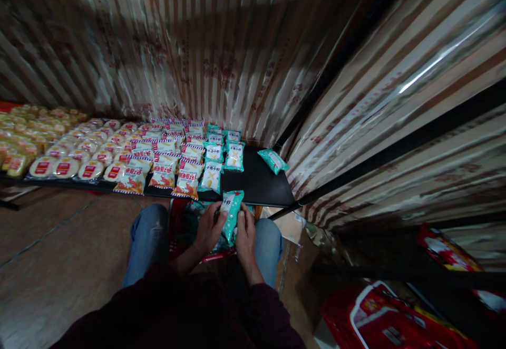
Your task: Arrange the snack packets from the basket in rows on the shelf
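Between my two hands is a teal and white snack packet [232, 213], held upright above a red container [218, 257]. My left hand [208, 228] grips its left side, thumb and fingers pressed to the wrapper. My right hand [246, 231] closes on its right edge. More teal packets [193, 213] lie in the container below, partly hidden by my hands. Just beyond, on the black shelf [259, 183], matching teal packets [213, 152] stand in short rows. A single teal packet [273, 161] lies apart, tilted, near the shelf's right end.
Left of the teal rows are striped snack bags [163, 170], round wrapped cakes [93, 170] and yellow wrapped pieces [18, 164]. Black metal poles [356, 162] slant across the right side. A striped curtain [221, 48] hangs behind the shelf. Red packaging [387, 317] sits at lower right.
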Demonstrator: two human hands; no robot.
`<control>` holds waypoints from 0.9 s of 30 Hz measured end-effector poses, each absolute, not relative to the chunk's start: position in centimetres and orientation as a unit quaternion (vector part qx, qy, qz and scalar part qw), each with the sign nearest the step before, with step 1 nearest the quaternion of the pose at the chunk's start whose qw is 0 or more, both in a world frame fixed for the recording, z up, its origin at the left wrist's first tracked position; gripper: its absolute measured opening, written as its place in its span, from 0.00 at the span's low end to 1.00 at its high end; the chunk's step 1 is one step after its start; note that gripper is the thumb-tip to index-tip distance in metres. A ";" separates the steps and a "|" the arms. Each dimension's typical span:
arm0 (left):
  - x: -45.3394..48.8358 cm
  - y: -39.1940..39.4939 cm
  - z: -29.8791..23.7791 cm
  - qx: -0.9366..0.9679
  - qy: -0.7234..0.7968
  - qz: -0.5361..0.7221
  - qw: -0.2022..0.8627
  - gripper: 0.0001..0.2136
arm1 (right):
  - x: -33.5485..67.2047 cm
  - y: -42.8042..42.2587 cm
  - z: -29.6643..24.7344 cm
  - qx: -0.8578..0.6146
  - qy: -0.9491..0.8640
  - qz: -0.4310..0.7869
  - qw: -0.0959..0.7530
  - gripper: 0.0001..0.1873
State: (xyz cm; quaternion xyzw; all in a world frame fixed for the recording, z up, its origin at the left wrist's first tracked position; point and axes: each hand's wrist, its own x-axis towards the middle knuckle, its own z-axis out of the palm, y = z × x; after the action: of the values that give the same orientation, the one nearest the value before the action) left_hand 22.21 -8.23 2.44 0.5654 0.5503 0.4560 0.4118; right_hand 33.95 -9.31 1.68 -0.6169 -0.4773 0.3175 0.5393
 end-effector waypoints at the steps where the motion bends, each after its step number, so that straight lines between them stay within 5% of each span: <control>1: 22.3 -8.3 2.5 0.554 0.547 0.457 0.430 0.16 | 34.0 -9.3 1.7 -0.613 -0.486 0.313 0.538 0.23; 17: 22.5 -7.9 2.7 0.444 0.473 0.453 0.611 0.22 | 33.4 -9.1 2.0 -0.582 -0.610 0.137 0.520 0.16; 27: 21.9 -7.9 3.5 0.321 0.437 0.499 0.675 0.17 | 33.5 -9.2 1.2 -0.617 -0.569 0.166 0.517 0.19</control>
State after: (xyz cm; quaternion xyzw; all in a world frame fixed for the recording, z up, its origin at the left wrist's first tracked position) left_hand 21.94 -7.94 3.45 0.3213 0.4374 0.4993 0.6754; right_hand 33.51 -9.18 1.20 -0.6171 -0.5694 0.1664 0.5170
